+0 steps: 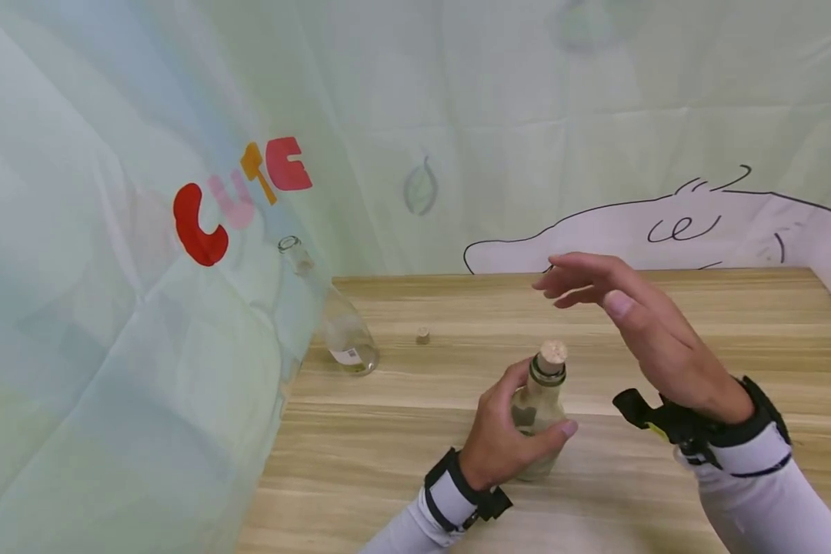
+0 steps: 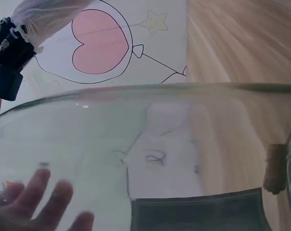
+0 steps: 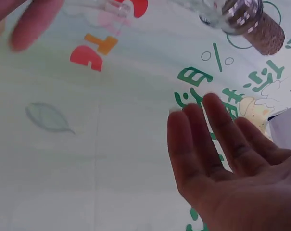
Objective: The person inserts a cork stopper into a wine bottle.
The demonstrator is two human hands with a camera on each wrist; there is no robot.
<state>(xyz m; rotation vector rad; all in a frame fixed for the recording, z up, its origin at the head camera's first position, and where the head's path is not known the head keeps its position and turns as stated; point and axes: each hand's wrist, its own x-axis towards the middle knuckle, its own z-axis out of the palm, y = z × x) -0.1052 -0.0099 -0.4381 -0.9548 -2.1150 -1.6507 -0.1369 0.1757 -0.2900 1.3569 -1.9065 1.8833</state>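
Note:
My left hand (image 1: pixel 502 431) grips a clear glass bottle (image 1: pixel 543 412) around its body, thumb on the near side. A cork (image 1: pixel 552 353) sits in the mouth of this bottle, which stands upright. In the left wrist view the glass fills the lower part, with a dark label (image 2: pixel 198 211) and blurred fingers (image 2: pixel 54 197) showing at lower left. My right hand (image 1: pixel 654 335) hovers above and to the right of the bottle, fingers extended, holding nothing. The right wrist view shows its spread fingers (image 3: pixel 232 139) below the corked bottle neck (image 3: pixel 236 17).
Farther left, a taller clear bottle (image 1: pixel 349 338) with a white label stands on the wooden table (image 1: pixel 388 454), against the printed curtain (image 1: pixel 180 369). A small loose cork (image 1: pixel 423 336) rests to its right. The curtain also runs along the table's back edge.

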